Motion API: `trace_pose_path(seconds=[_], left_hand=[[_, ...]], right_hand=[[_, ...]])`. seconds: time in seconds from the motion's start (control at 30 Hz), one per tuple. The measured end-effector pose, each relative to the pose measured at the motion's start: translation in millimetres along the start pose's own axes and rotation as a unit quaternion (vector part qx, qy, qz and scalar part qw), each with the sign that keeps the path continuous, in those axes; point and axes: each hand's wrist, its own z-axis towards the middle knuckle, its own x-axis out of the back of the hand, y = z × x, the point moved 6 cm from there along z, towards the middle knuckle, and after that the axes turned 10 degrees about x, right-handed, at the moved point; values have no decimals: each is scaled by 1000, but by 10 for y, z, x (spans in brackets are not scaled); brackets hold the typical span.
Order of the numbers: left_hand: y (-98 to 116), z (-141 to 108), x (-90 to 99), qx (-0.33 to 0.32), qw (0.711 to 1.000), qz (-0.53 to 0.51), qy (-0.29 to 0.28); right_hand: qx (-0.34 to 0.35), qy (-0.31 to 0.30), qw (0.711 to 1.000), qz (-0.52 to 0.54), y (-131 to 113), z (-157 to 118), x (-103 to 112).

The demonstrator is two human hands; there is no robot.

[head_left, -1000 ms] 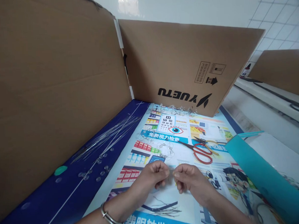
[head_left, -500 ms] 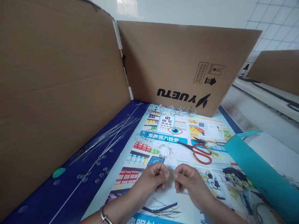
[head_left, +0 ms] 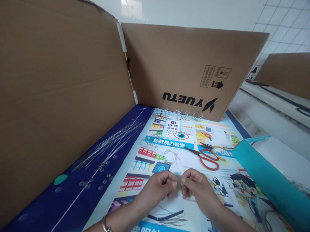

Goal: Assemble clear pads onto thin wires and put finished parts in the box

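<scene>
My left hand (head_left: pixel 165 184) is closed in a pinch over the printed poster sheet (head_left: pixel 187 159). Close beside it, fingertips nearly touching, my right hand (head_left: pixel 193 183) is pinched too. Whatever lies between the fingers is too small to make out. Just beyond the hands sits a loose ring of clear beads (head_left: pixel 170 157) with thin wire ends. Red-handled scissors (head_left: pixel 208 161) lie to its right, partly over a yellow-handled pair of pliers (head_left: pixel 219 153). Under my wrists, thin dark wire pieces (head_left: pixel 175 219) rest on the sheet.
Cardboard panels stand at the left (head_left: pixel 58 89) and back (head_left: pixel 191 63). Long clear strands (head_left: pixel 112 141) and loose clear beads (head_left: pixel 100 168) lie on the blue surface at left, near a green disc (head_left: pixel 60 179). More beaded pieces (head_left: pixel 180 113) line the back. A teal box (head_left: pixel 273 186) stands at right.
My left hand has shifted slightly right and the fingertips are a little closer together. Both hands stay pinched; the things on the table have not moved.
</scene>
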Motion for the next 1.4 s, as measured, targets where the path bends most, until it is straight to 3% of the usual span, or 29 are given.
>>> trace_pose_path(seconds=[0.2,0.37,0.77,0.87,1.0,1.07,1.27,1.4], left_hand=[[32,-27,58,-32,992,91,79],[65,-93,76,-40,983,107,144],[81,-136,81,-61,977,61,194],[50,-85,90,-51,984,39,167],[18,17,50,-17,999,-20,42],[25,42,47,-9,999,-41,7],[-22,77,65,-8,1000,-29,-4],[-58,76,81,-16,1000,1,27]], right_hand=[[10,-14,1000,-9,10,-27,-51],[3,-12,1000,-20,15,-38,-98],[27,-8,999,-17,-20,-30,-185],[24,-2,1000,-10,-31,-30,-173],[27,10,1000,-10,-10,-34,-113],[24,11,1000,-12,10,-34,-88],[23,12,1000,-13,25,-38,-76],[36,17,999,-8,22,-48,-89]])
